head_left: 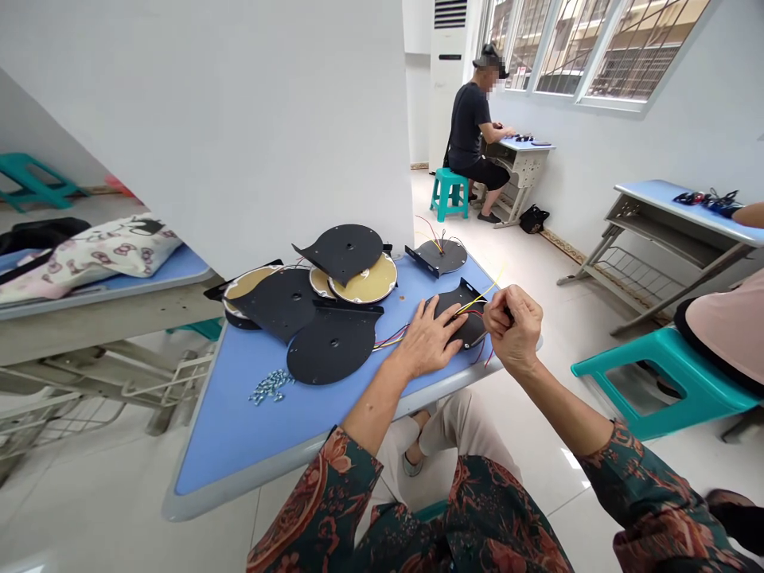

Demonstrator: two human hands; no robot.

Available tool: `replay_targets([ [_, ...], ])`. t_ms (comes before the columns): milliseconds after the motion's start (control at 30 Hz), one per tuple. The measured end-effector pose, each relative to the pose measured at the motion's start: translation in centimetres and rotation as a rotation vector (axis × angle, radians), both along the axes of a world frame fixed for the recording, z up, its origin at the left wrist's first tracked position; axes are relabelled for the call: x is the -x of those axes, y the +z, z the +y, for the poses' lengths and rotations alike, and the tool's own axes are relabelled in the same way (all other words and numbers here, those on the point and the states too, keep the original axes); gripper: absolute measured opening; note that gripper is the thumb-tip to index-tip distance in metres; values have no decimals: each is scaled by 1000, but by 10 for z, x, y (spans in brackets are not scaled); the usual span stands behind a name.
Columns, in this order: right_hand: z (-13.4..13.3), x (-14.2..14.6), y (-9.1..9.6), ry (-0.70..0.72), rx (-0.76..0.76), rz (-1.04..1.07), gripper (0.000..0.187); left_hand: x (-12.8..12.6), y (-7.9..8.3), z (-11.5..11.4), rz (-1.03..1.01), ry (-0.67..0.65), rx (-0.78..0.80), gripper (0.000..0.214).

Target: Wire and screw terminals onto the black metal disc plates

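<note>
My left hand [426, 338] lies with its fingers spread on a black round plate with a flanged edge [459, 306] near the table's right end. Red, white and yellow wires [477, 301] run out over that plate, past my fingertips. Just right of it, my right hand [513, 322] is closed in a fist; a bit of something dark shows between the fingers, too hidden to name. Left of my hands, a black plate [331, 342] lies with several others, some with tan discs [365, 280]. A small pile of silvery screws [271, 386] sits beside them.
Behind my plate stands another black plate [445, 256] with wires. A white wall or pillar [268, 119] borders the blue table [239, 446] at the back. A person [471, 119] sits at a far desk. A teal stool [662, 382] with someone seated is at the right.
</note>
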State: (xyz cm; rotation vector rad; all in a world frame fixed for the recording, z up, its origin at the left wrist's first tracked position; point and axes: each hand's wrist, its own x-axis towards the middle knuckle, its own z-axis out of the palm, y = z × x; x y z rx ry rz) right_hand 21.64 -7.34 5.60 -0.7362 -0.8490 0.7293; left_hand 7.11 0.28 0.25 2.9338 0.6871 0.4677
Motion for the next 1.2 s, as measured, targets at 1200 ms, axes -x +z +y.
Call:
replay_targets([
  [1200,-26,-10,-5,-2,152,-514,38,0,-2,0,-11,1,-12,55],
])
